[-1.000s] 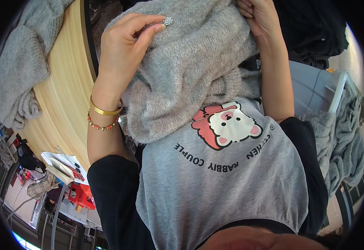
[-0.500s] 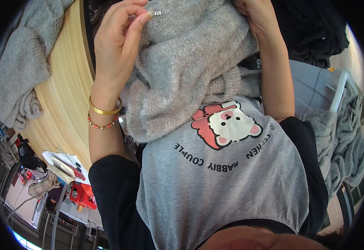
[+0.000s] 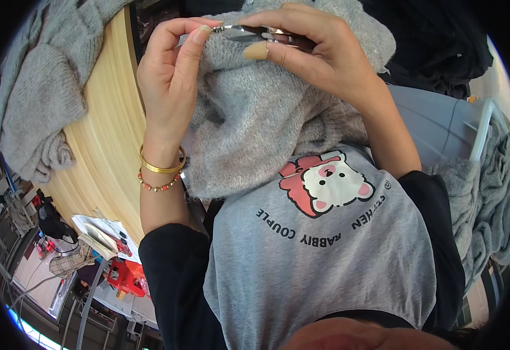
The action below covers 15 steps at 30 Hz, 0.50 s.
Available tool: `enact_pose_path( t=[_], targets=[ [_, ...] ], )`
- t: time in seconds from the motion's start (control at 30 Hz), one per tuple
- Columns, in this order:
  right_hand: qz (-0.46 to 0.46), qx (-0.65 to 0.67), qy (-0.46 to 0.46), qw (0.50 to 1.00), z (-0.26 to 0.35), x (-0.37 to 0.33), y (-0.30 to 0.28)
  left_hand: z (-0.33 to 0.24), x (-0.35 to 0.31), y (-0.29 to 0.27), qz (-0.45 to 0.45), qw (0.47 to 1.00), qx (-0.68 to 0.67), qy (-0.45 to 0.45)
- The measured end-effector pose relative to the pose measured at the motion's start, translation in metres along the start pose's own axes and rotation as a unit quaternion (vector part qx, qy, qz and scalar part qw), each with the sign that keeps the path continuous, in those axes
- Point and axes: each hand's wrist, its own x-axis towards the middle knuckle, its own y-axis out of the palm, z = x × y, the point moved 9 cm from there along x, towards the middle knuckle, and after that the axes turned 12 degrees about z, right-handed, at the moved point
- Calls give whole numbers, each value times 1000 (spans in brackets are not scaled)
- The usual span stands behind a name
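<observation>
A fuzzy grey knit garment (image 3: 255, 122) lies bunched in front of my chest and over my lap. With thumb and forefinger, my left hand (image 3: 173, 73) pinches a small silvery piece (image 3: 218, 28) at the garment's upper left. My right hand (image 3: 330, 55) is wrapped round dark-handled thread snips (image 3: 293, 39), the pointed blades directed left. Their tips are at or very near the silvery piece; whether they touch it, I cannot tell. The thumb of the right hand has a tan cover on its tip.
A pale wooden tabletop (image 3: 103, 116) runs along my left, with another grey knit piece (image 3: 45, 105) on it. To the right stands a grey plastic bin (image 3: 441, 119), grey knitwear (image 3: 482, 204) hanging beside it. Black cloth (image 3: 435, 41) is heaped beyond. Papers (image 3: 106, 236) and a red holder (image 3: 125, 279) sit lower left.
My right hand has come in from the upper right, now holding the snips, to meet my left hand. The left hand keeps its pinch on the silvery piece. The view has shifted slightly.
</observation>
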Motion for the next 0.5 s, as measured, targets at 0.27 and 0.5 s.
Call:
enact_pose_path(
  t=[0.27, 0.5],
  targets=[
    [-25, -90, -227, 969, 35, -6, 9, -3, -1, 1, 8, 1000, 4, -3],
    [57, 39, 45, 997, -3, 3, 18, -3, -1, 4, 11, 1000, 13, 5]
  ],
)
